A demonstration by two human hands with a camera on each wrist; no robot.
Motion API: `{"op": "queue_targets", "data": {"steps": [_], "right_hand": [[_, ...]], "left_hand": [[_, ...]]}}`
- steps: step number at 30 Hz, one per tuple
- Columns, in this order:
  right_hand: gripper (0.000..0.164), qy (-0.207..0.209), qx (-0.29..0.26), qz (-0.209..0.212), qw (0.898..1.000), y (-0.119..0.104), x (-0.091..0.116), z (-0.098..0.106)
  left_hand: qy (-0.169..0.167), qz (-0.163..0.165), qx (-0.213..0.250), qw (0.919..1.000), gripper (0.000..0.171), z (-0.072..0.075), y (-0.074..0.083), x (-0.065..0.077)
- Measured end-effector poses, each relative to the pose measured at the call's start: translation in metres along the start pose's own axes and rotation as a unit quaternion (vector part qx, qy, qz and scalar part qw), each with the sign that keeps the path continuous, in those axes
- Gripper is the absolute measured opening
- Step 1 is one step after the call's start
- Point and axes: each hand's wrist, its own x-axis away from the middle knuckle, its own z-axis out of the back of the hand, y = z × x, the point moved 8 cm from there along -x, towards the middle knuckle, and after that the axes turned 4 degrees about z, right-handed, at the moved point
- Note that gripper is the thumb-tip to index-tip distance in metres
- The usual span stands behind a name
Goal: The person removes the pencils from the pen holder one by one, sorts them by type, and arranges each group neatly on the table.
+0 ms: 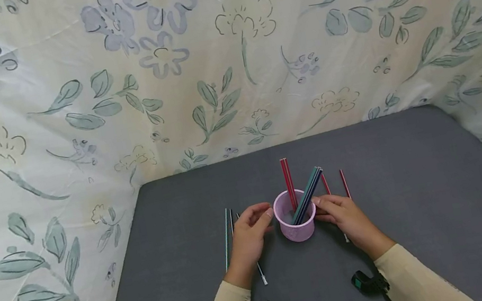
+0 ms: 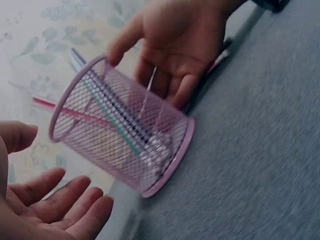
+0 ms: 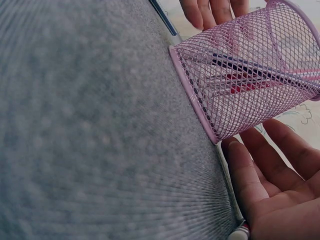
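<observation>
A pink mesh pen cup [image 1: 298, 232] stands upright on the dark table, holding several slim pencil-like sticks. Two red ones [image 1: 287, 180] stand nearly upright in it; teal and dark blue ones [image 1: 308, 195] lean right. My left hand [image 1: 250, 235] is beside the cup's left side, fingers loosely spread and, in the left wrist view, apart from the mesh [image 2: 115, 130]. On the right side, my right hand [image 1: 342, 216] has its thumb at the rim and its relaxed fingers beside the wall. Whether it presses the cup is unclear.
Teal and dark sticks [image 1: 227, 241] lie on the grey table [image 1: 188, 289] left of the cup, partly behind my left hand. Red sticks [image 1: 345, 182] lie to the right, partly under my right hand. A floral cloth [image 1: 215, 112] hangs behind the table.
</observation>
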Motion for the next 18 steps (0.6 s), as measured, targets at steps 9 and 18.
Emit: {"op": "queue_targets", "data": {"steps": [9,18], "right_hand": [[0.046,-0.001,0.002,0.003,1.000,-0.004,-0.001,-0.001],[0.041,0.012,-0.008,0.015,1.000,-0.007,-0.001,-0.001]], "left_hand": [[-0.003,0.030,0.051,0.9982,0.033,-0.015,-0.011,0.003],[0.005,0.037,0.061,0.9975,0.033,-0.016,-0.014,0.004]]}}
